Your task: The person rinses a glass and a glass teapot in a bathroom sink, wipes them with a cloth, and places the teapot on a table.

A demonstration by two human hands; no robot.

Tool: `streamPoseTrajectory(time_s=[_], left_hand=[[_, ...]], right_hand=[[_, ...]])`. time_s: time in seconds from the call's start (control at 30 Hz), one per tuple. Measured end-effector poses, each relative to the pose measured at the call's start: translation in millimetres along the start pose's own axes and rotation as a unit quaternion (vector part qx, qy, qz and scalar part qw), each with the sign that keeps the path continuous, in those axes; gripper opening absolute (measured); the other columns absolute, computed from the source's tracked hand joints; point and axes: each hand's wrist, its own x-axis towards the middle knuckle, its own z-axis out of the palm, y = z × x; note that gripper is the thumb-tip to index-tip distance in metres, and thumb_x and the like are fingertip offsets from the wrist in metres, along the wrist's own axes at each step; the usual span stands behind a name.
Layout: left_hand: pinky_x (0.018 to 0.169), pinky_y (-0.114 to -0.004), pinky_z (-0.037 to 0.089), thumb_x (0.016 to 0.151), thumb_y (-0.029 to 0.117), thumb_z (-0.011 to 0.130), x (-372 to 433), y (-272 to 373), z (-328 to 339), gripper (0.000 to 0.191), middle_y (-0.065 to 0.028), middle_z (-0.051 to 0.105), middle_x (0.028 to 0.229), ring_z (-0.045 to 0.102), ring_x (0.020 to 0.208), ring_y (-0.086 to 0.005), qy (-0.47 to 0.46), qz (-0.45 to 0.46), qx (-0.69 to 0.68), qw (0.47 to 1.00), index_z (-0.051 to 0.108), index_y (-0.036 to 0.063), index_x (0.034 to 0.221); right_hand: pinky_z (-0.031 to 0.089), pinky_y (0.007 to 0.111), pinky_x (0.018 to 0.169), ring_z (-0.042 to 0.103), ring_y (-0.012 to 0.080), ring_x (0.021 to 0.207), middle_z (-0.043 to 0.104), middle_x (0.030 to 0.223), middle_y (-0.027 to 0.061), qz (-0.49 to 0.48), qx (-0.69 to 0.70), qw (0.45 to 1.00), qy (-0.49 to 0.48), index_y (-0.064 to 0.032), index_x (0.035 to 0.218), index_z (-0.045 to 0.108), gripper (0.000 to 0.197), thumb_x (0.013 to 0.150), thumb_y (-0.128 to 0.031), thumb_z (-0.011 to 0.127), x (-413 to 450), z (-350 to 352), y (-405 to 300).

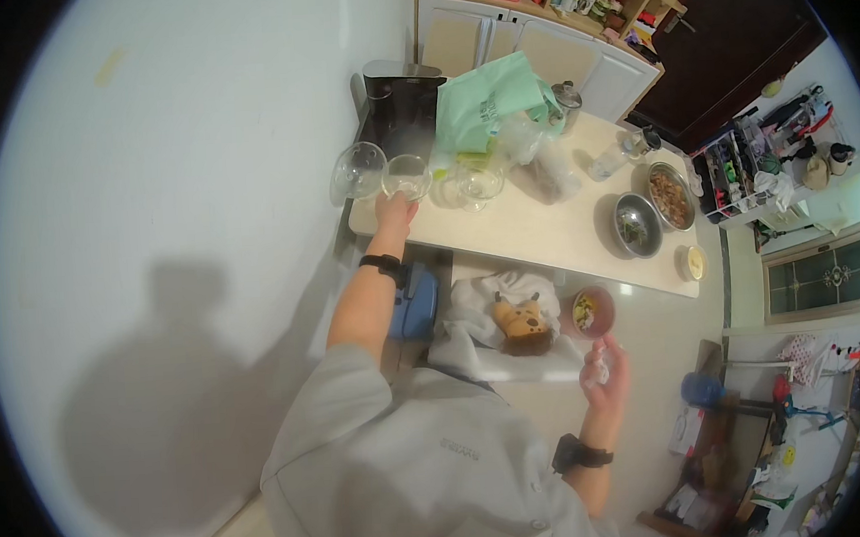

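Note:
My left hand point(395, 215) is stretched out over the table's left end, fingers closed at the lower edge of a clear glass bowl point(406, 176). Touching or close beside it is another clear glass vessel point(360, 168), by the wall. A third, footed glass point(479, 184) stands a little to the right. Lower down, my right hand point(606, 377) is off the table with its fingers bent around a crumpled white tissue point(600, 370). Just beyond those fingers is a pink bin point(598, 311) with scraps inside.
On the cream table point(501, 239) are a mint-green bag point(483, 105), plastic bags point(550, 175), a glass jug point(610, 163), a steel bowl with greens point(636, 232), a bowl of brown food pieces point(670, 196) and a small yellow-filled bowl point(694, 263). A plush toy point(522, 322) lies on a cloth-covered seat.

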Motion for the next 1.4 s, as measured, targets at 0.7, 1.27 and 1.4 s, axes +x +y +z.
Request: streamPoseTrajectory(time_s=[0.7,1.27,1.4], left_hand=[[0.062,-0.032,0.049,0.078,0.031,0.067,-19,-76,92,0.049,-0.0129,0.048,0.097,0.053,0.076,-0.0222,-0.080,-0.123,0.131,0.981,0.042,0.0052,0.112],[0.073,-0.040,0.053,0.082,0.006,0.054,-170,-39,74,0.050,-0.0165,0.053,0.107,0.058,0.094,-0.0284,-0.173,-0.086,0.093,0.977,0.034,0.0072,0.128],[0.069,-0.039,0.052,0.077,0.001,0.057,-270,-48,94,0.062,-0.0183,0.053,0.107,0.060,0.090,-0.0285,-0.203,-0.045,0.154,0.966,0.028,0.0052,0.132]], right_hand=[[0.050,0.024,0.046,0.059,0.0167,0.068,0.058,0.090,0.0088,-0.079,0.027,0.996,-0.001,-0.0088,0.107,0.052,0.021,0.088,-0.018,0.051,-46,-42,-9],[0.048,0.021,0.042,0.060,0.0157,0.062,0.060,0.084,0.0079,-0.111,0.175,0.977,0.056,-0.0061,0.100,0.054,0.018,0.086,-0.018,0.056,-66,-165,-56],[0.046,0.021,0.042,0.058,0.0147,0.064,0.060,0.085,0.0084,-0.083,0.139,0.987,0.009,-0.0063,0.100,0.054,0.018,0.086,-0.017,0.056,-52,-183,-93]])
